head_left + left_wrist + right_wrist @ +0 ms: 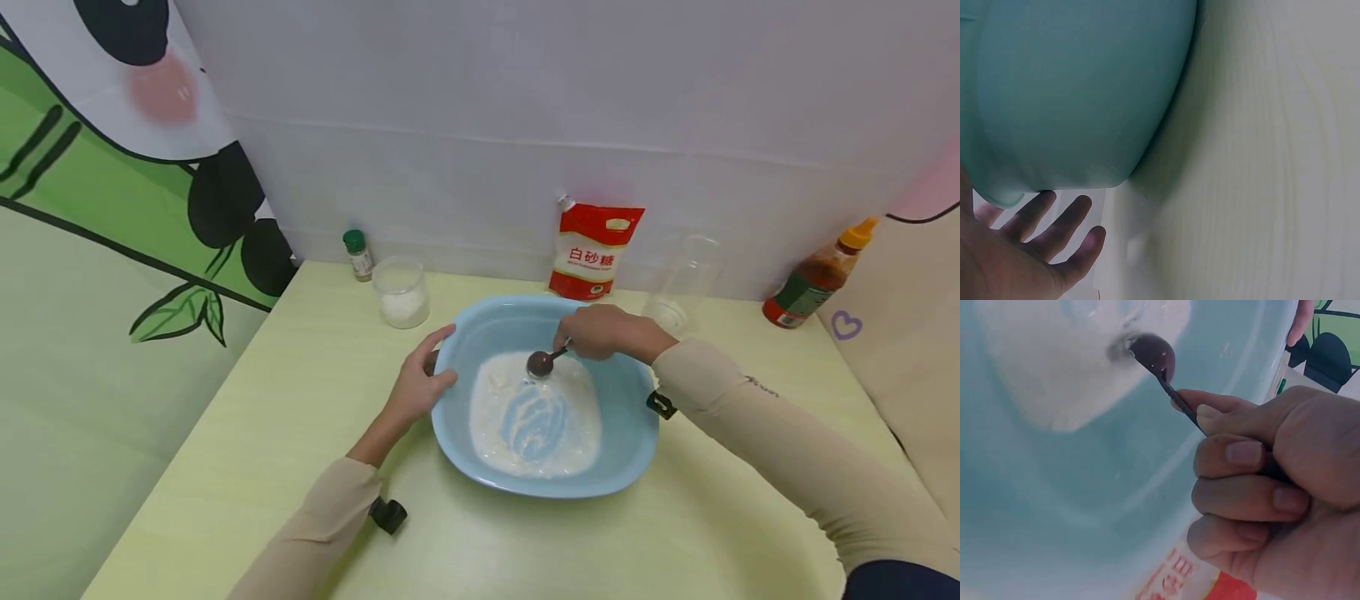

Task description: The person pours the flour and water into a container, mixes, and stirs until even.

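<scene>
A light blue plastic basin (pixel 630 433) stands on the table, its bottom covered by a white substance (pixel 491 417) with bare blue streaks in the middle. My left hand (pixel 412 387) holds the basin's left rim, thumb at the top edge; in the left wrist view its other fingers (pixel 1063 228) spread along the outer wall. Over the basin's far side, my right hand (pixel 603 332) grips the handle of a dark brown spoon (pixel 540 364). The spoon's round bowl (pixel 1157 357) is down at the white substance in the right wrist view. The curled fingers hide most of the handle.
Along the back stand a green-capped jar (pixel 358 255), a clear cup (pixel 401 293) with white contents, a red-and-white sugar pouch (pixel 592 250), a clear container (pixel 686 279) partly behind the right arm, and a yellow-capped sauce bottle (pixel 817 275). Behind them hangs a pale cloth (pixel 487 192).
</scene>
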`<action>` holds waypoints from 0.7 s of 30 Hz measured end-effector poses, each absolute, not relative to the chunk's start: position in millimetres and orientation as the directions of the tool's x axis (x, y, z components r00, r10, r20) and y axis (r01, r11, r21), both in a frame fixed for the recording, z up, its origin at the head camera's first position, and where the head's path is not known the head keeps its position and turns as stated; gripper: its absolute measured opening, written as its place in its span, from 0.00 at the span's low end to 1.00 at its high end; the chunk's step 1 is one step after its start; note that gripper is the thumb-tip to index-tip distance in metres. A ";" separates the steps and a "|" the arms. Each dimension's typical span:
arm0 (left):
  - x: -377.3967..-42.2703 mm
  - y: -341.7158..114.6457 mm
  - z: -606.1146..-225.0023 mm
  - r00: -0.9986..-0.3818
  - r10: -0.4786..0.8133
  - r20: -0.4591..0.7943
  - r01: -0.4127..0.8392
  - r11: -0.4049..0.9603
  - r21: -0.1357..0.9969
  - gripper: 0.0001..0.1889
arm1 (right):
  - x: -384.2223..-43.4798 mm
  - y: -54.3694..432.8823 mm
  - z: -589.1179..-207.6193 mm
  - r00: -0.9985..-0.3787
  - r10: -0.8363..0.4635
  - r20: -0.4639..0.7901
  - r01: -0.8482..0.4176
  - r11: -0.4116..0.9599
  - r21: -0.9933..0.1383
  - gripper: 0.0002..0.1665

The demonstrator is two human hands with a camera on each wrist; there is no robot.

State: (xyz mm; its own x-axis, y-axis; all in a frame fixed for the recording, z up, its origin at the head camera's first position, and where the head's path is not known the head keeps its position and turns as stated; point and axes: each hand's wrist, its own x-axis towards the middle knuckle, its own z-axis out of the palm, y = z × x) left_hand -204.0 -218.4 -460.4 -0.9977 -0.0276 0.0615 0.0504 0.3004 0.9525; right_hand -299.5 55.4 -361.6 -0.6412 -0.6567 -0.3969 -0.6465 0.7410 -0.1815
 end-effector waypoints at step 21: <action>-200.4 -218.8 -454.8 -0.999 -0.023 0.049 0.039 0.325 0.945 0.39 | -261.3 57.8 -352.6 -0.363 -0.727 -0.583 -0.744 0.603 -0.288 0.13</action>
